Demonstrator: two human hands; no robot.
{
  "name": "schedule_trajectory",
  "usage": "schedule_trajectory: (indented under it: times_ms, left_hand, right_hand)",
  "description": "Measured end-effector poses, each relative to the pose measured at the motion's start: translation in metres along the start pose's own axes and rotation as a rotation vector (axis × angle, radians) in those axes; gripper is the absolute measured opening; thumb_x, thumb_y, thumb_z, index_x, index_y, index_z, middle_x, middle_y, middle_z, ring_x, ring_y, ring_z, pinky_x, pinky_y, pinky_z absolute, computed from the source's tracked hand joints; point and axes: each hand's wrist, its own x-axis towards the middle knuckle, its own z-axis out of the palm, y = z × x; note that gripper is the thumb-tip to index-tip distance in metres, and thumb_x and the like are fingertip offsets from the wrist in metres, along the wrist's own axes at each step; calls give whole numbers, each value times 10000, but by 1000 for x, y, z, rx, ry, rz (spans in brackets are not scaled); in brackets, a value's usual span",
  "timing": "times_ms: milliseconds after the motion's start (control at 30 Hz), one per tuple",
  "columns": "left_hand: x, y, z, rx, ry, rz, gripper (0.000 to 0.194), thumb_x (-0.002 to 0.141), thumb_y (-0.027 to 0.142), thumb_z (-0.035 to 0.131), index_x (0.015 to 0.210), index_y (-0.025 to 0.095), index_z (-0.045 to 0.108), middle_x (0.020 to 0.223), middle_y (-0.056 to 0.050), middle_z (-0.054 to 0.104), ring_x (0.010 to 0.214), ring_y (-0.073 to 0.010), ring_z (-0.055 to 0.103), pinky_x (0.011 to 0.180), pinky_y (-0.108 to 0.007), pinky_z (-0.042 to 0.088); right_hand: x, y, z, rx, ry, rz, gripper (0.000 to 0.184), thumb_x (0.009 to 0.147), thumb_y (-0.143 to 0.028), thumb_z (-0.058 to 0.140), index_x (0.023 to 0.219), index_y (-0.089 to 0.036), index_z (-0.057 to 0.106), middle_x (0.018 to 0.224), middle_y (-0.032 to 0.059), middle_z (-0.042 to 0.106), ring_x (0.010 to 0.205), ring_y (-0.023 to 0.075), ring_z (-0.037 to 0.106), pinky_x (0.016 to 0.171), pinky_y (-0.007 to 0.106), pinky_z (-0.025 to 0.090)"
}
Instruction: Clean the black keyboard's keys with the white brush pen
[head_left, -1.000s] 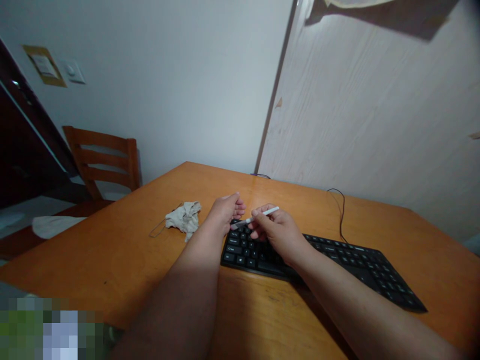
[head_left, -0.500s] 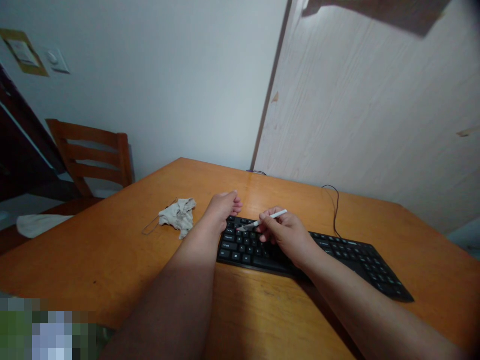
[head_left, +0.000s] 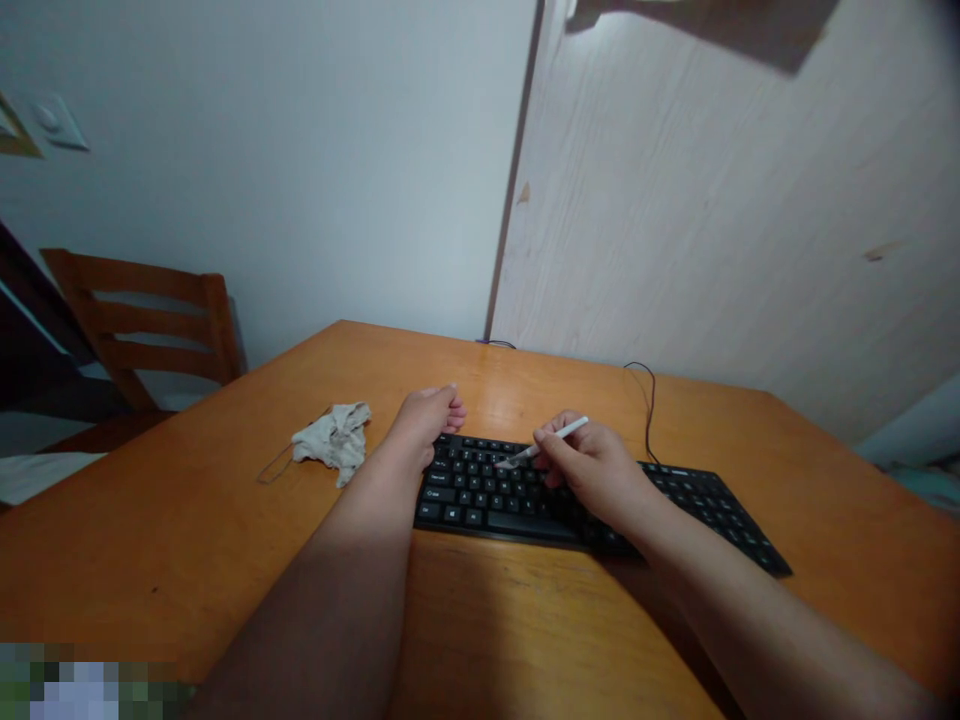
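Observation:
A black keyboard (head_left: 525,524) lies on the wooden table, partly hidden by my right hand and forearm. My right hand (head_left: 589,455) is closed around the white handle of a small brush (head_left: 561,432). The brush slants down to the left, its flat greyish tip over the upper letter keys on the left half. At the keyboard's top left corner rests my left hand (head_left: 431,418), turned on its side with the heel against the edge. Its fingers curl inward, and nothing shows in them.
Left of my left forearm lies a crumpled pale cloth (head_left: 334,440) with a thin loop of string. The keyboard's black cable (head_left: 652,400) runs back toward the wall. A wooden chair (head_left: 154,315) stands beyond the table's left edge.
My right hand has shifted the brush rightward along the keys, away from the left hand. My left hand has stayed at the keyboard's corner. The whole view has turned slightly right.

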Motion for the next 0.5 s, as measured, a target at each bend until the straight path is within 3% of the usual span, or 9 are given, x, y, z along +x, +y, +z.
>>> schedule_trajectory:
  times_ms: [333, 500]
  left_hand:
    - [1, 0, -2, 4, -4, 5, 281, 883, 340, 668, 678, 158, 606, 608, -54, 668, 485, -100, 580, 474, -192, 410]
    - [2, 0, -2, 6, -4, 4, 280, 891, 338, 663, 684, 156, 609, 610, -59, 672, 481, -101, 584, 474, -191, 420]
  right_hand:
    - [-6, -1, -19, -207, 83, -73, 244, 955, -403, 554, 782, -233, 577, 639, -4, 625, 545, 168, 565, 536, 292, 396]
    - [-6, -7, -34, -337, 250, -114, 230, 937, -344, 564, 738, -230, 573, 619, -1, 604, 614, 186, 588, 580, 300, 378]
